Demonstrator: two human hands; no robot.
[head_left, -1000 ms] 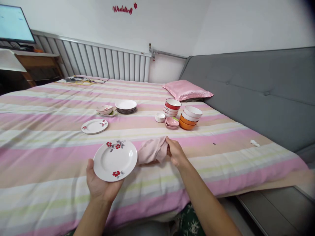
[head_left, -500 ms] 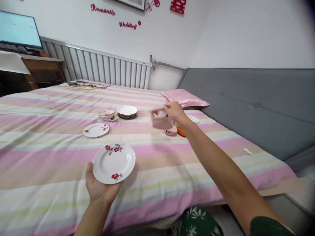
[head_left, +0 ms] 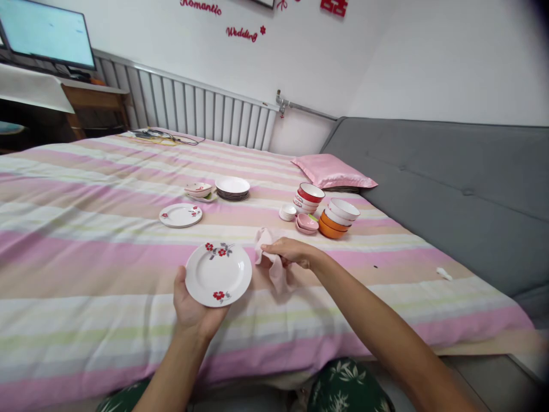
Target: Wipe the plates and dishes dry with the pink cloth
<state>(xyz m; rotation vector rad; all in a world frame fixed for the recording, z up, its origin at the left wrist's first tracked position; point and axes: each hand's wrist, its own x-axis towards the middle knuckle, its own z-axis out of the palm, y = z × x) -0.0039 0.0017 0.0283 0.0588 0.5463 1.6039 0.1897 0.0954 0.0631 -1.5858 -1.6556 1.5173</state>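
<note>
My left hand [head_left: 197,312] grips a white plate [head_left: 217,273] with red flowers and grey leaves from below, thumb at its left rim, face tilted toward me. My right hand [head_left: 291,252] pinches a pale pink cloth [head_left: 277,274], which hangs down just right of the plate, apart from it. Beyond the held plate, similar flowered plates [head_left: 180,215] lie stacked on the striped bedspread [head_left: 128,269]. Farther back stand a stack of plates [head_left: 233,186] and some small dishes [head_left: 199,189].
On the right stand stacked red and white bowls [head_left: 311,193], orange and white bowls [head_left: 334,226], pink dishes [head_left: 307,222] and small white dishes [head_left: 287,212]. Behind them lies a pink pillow [head_left: 334,170] by the grey headboard [head_left: 450,166]. Cables [head_left: 165,136] lie at the far left.
My right hand has come down and nearer with the cloth, which now hangs loose beside the plate. The bowls it had covered now show. The view has shifted left.
</note>
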